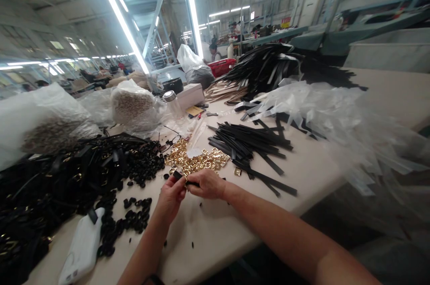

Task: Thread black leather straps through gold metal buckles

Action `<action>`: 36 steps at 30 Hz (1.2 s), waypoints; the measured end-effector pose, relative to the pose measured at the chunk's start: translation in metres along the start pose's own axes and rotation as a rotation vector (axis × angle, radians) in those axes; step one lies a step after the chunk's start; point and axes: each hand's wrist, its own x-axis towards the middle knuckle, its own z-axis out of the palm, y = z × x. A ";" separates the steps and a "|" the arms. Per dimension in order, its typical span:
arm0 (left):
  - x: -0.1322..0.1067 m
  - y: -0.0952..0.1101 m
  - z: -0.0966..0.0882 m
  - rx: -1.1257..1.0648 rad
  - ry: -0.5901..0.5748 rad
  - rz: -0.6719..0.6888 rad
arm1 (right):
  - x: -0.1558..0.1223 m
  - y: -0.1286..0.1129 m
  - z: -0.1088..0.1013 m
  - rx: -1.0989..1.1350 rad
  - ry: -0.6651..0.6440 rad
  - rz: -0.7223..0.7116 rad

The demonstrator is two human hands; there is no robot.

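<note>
My left hand (172, 196) pinches a short black strap (178, 175) near the middle of the table. Close against it, my right hand (207, 184) is closed on the same strap, with a bit of gold metal, likely a buckle, showing between the fingertips. Just beyond both hands lies a heap of gold square buckles (211, 159). Flat black strips (250, 139) are piled to the right of the buckles. Small black loops (144, 166) are heaped on the left, with a looser cluster of black loops (129, 220) nearer me.
A tangle of black straps with buckles (43, 186) covers the left side. A white phone (82, 249) lies at lower left. Eyeglasses (170, 143), a glass jar (172, 101) and filled plastic bags (132, 104) stand farther back. Clear plastic strips (302, 101) spill over the right edge.
</note>
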 end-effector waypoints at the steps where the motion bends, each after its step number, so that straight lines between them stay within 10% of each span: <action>1: 0.000 0.000 0.001 0.015 0.004 0.015 | 0.000 0.001 0.001 0.003 -0.001 -0.006; 28: 0.003 -0.001 -0.001 0.014 0.146 0.116 | 0.003 0.000 -0.006 0.049 0.057 0.050; 36: 0.000 0.004 -0.008 0.400 0.158 0.372 | 0.002 -0.003 -0.008 0.077 0.061 0.027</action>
